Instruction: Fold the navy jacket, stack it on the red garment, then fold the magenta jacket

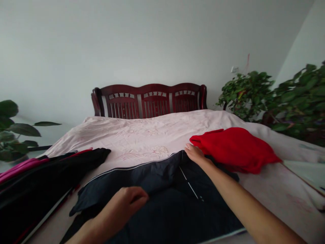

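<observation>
A dark navy garment (162, 189) with a thin white stripe lies spread on the pale pink bedcover (142, 135) in front of me. My left hand (129, 200) is closed, pinching a fold of its near left part. My right hand (195, 153) reaches forward to the garment's far corner, fingers curled on its edge, just beside a red garment (236, 147).
A black and pink pile of clothes (38, 179) lies at the left of the bed. A dark red wooden headboard (149, 101) stands against the white wall. Leafy plants (279, 95) stand right of the bed, another plant (12, 132) at the far left.
</observation>
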Available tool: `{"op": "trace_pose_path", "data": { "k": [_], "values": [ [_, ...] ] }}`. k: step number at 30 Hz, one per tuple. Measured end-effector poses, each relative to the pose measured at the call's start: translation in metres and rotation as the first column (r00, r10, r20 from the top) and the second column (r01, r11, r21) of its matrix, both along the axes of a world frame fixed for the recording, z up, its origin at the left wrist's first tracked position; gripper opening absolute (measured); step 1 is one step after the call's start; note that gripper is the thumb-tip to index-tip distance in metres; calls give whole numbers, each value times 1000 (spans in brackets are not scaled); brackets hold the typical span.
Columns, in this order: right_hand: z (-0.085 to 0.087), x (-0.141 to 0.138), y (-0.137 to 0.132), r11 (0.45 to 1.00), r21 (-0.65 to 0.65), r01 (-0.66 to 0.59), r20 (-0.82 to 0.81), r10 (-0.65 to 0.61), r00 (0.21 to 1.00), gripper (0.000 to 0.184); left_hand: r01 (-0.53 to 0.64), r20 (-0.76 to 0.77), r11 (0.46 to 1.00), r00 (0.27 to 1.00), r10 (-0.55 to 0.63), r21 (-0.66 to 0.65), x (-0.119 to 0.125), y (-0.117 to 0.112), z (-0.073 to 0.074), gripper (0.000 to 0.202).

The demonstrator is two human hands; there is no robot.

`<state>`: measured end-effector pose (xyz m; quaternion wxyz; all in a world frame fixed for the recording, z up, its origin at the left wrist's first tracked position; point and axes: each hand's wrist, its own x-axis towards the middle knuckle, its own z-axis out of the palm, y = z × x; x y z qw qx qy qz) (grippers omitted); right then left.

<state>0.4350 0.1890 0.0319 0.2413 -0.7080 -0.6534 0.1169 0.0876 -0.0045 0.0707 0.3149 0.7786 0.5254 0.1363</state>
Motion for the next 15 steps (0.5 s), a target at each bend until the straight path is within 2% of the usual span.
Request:
{"op": "trace_pose_path", "data": {
  "k": [2, 3, 7, 10, 15],
  "values": [
    [-2, -7, 6, 997, -76, 22, 44, -19, 999, 40, 80, -141, 969, 989, -48, 236, 37, 12, 5, 24],
    [-4, -10, 9, 994, -102, 26, 59, -20, 998, 43, 134, -225, 944, 972, -65, 303, 55, 19, 3, 23],
    [-12, -11, 18, 991, -129, 13, 85, -2, 996, 44, 285, -454, 867, 888, -78, 409, 110, 49, -21, 23],
    [-16, -1, 26, 995, -93, -31, 76, 38, 996, 42, 360, -506, 828, 855, -109, 430, 124, 62, -36, 24],
    [-25, 12, 34, 996, -53, -78, 62, 82, 995, 41, 469, -469, 745, 851, -236, 474, 115, 64, -48, 23]
  ]
}}
